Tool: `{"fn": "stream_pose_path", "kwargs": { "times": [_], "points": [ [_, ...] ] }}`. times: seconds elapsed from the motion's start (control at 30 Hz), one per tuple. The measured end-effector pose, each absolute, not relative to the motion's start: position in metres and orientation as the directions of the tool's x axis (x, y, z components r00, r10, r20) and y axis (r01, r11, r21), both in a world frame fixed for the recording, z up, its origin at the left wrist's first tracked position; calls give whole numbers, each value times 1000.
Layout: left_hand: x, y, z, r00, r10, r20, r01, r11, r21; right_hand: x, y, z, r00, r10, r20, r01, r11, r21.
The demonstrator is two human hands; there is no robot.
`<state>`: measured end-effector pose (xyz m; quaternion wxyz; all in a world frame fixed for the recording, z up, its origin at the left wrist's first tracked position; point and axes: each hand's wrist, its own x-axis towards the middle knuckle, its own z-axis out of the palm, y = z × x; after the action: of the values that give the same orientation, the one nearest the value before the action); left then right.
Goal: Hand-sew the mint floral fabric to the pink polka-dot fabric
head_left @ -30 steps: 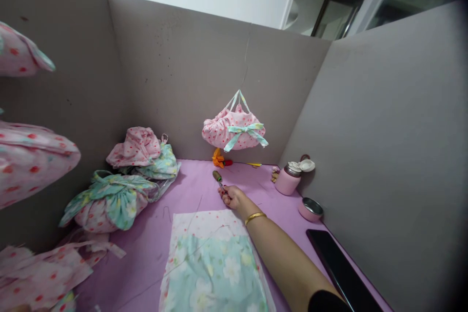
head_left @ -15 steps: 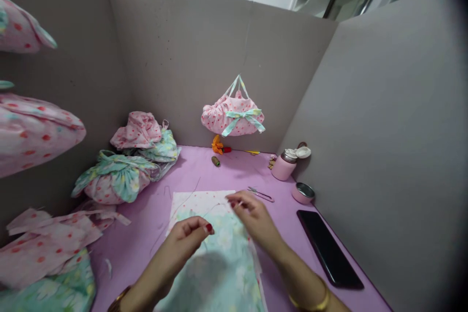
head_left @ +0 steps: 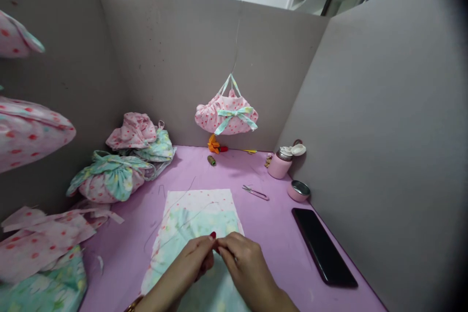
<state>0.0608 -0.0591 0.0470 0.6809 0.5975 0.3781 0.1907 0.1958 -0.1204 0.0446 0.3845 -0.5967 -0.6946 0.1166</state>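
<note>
My left hand (head_left: 199, 253) and my right hand (head_left: 241, 256) meet with pinched fingertips just above a piece of fabric. Whatever sits between the fingertips is too small to make out. Under them, the fabric (head_left: 204, 219) is mint green with flowers, with a pale dotted strip (head_left: 201, 198) along its far end. A thin dark thread (head_left: 199, 212) lies loosely across it, and another thread (head_left: 179, 200) curves over its left edge onto the table. Beyond the right hand lie small pink thread snips (head_left: 256, 192).
Sewn dotted pouches (head_left: 113, 175) and loose cloth pieces (head_left: 47, 243) pile up at left. A bow-tied pouch (head_left: 228, 114) hangs by the back wall above a thread spool (head_left: 211, 160). A pink flask (head_left: 280, 165), its cup (head_left: 299, 191) and a phone (head_left: 323, 248) line the right side.
My right hand has come down and left from the fabric's far end to meet my left hand, which moved slightly nearer to me. The view has shifted slightly.
</note>
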Motion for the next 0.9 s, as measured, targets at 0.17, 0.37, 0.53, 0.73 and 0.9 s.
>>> {"fn": "stream_pose_path", "kwargs": {
  "times": [0.17, 0.37, 0.53, 0.73, 0.9],
  "points": [
    [65, -63, 44, 721, 584, -374, 138, 408, 903, 200, -134, 20, -12, 799, 601, 829, 344, -441],
    [58, -62, 50, 778, 548, -306, 51, 430, 901, 211, -129, 34, 464, 864, 195, 144, 143, -979],
    [58, -56, 40, 781, 546, -302, 79, 393, 916, 210, -116, 36, 318, 895, -313, -651, -33, -758],
    [60, -51, 35, 735, 581, -349, 154, 359, 921, 208, -113, 26, 138, 840, -524, -900, -114, -420],
    [56, -51, 33, 726, 599, -337, 194, 292, 937, 214, -115, 28, 161, 867, -471, -907, -57, -416]
  ]
}}
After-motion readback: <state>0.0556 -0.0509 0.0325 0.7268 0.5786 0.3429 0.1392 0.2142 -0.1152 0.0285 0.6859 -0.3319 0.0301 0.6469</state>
